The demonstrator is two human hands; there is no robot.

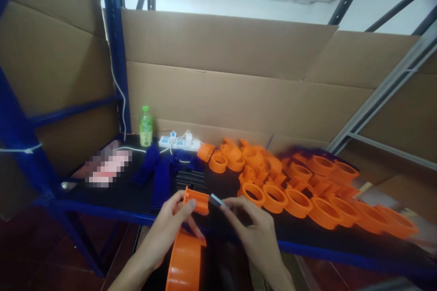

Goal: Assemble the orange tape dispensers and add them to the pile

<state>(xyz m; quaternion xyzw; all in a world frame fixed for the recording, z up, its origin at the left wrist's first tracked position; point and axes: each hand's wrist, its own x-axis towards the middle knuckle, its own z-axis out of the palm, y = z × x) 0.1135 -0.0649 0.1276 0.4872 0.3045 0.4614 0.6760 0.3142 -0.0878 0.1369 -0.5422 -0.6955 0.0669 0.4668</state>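
Note:
My left hand [167,229] is closed around a large orange plastic ring part [187,254], holding it on edge in front of the shelf; the part's upper lug sits by my thumb. My right hand [254,229] pinches a small grey-black piece [215,200] and holds it against the top of the orange part. Both hands are just in front of the black shelf surface [129,195].
Several orange ring parts [297,200] cover the shelf's right half. Blue plastic pieces [160,170] and black strips [191,178] lie at centre left. A green bottle [146,126] and a white power strip [179,142] stand at the back. Cardboard walls and blue uprights [116,45] enclose the shelf.

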